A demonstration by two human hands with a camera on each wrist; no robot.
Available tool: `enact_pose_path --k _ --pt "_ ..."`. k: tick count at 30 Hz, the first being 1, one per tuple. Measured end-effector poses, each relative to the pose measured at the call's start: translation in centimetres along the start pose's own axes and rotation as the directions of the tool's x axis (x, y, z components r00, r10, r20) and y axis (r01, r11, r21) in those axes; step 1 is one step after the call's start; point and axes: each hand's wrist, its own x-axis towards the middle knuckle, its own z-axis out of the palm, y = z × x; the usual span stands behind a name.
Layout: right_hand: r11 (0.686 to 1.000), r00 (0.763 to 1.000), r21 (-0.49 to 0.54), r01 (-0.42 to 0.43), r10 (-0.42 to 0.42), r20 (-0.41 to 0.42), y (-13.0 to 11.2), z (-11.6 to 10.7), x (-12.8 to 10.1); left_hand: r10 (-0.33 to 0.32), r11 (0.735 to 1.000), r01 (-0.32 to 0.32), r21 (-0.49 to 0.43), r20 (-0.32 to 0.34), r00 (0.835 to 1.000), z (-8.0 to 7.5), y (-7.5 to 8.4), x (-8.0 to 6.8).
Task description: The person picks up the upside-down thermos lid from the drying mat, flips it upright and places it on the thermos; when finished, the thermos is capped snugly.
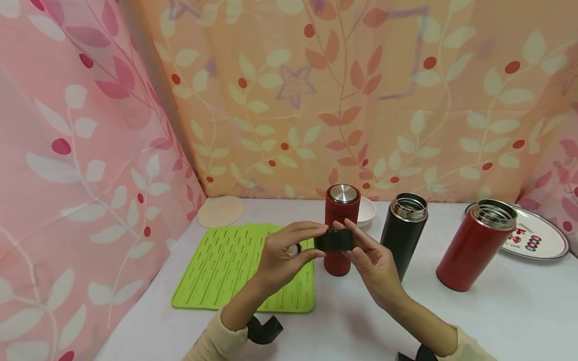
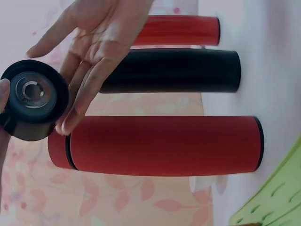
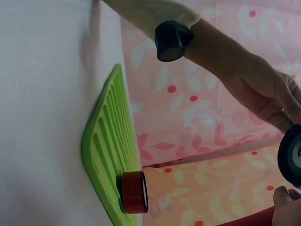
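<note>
Holding a round black plastic flask lid (image 1: 334,239) above the white desk (image 1: 361,321), the left hand (image 1: 282,255) and right hand (image 1: 372,260) pinch its rim with curled fingers. It looks light, rigid and smooth, best gripped at the rim, before the capped red flask (image 1: 341,228).

White table (image 1: 361,321), green mat (image 1: 235,265), three flasks, plate (image 1: 539,238), bowl (image 1: 367,210)
</note>
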Motion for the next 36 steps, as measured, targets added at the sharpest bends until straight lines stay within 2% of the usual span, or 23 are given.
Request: enact_pose_path --k 3,5,8,12,14,15,17,19,20,22,24,27,31,36 --pt "1.0 0.999 0.028 0.012 -0.013 0.032 0.1 -0.1 0.1 0.169 0.973 -0.171 0.157 0.023 0.985 0.2 0.4 0.1" --pt "0.999 0.999 0.04 0.026 -0.027 0.035 0.1 -0.1 0.1 0.238 0.946 -0.242 0.217 0.044 0.97 0.3 0.6 0.2" --pt "0.998 0.998 0.056 0.042 -0.044 0.033 0.0 0.0 0.0 0.302 0.913 -0.314 0.26 0.083 0.95 0.3 1.0 0.3" --pt "0.995 0.997 0.073 0.067 -0.069 0.02 -0.2 0.0 0.0 0.336 0.896 -0.356 0.265 0.12 0.934 0.4 1.1 0.4" --pt "0.995 0.997 0.061 0.081 -0.08 -0.006 -0.3 0.1 0.0 0.316 0.906 -0.336 0.257 0.117 0.941 0.4 1.1 0.3" --pt "0.995 0.996 0.051 0.087 -0.086 -0.019 -0.3 0.1 -0.1 0.294 0.917 -0.311 0.249 0.102 0.95 0.5 1.0 0.3" --pt "0.995 0.995 0.037 0.094 -0.092 -0.044 -0.4 0.1 -0.2 0.207 0.953 -0.215 0.214 0.06 0.977 0.6 0.9 0.3" --pt "0.995 0.993 0.018 0.102 -0.101 -0.069 -0.4 0.1 -0.2 0.082 0.987 -0.084 0.139 0.02 0.996 0.7 0.8 0.3" --pt "0.994 0.991 0.013 0.108 -0.107 -0.076 -0.4 0.1 -0.2 0.015 0.996 -0.016 0.084 0.004 1.0 0.8 0.8 0.3" --pt "0.993 0.99 0.013 0.117 -0.115 -0.086 -0.4 0.1 -0.2 -0.117 0.993 0.117 -0.025 -0.005 0.993 1.1 0.9 0.3" --pt "0.991 0.987 0.018 0.133 -0.131 -0.09 -0.4 0.1 -0.2 -0.187 0.977 0.187 -0.1 0.006 0.982 1.5 0.9 0.3" --pt "0.987 0.984 0.032 0.159 -0.156 -0.081 -0.4 0.1 -0.3 -0.212 0.968 0.212 -0.136 0.012 0.977 2.5 1.0 0.3" --pt "0.981 0.979 0.009 0.195 -0.194 -0.07 -0.4 0.0 -0.3 -0.187 0.975 0.184 -0.128 -0.008 0.982 3.2 1.1 0.4" --pt "0.972 0.972 -0.08 0.221 -0.226 -0.068 -0.6 -0.3 -0.4 -0.16 0.975 0.157 -0.156 -0.006 0.987 3.1 2.3 1.3"
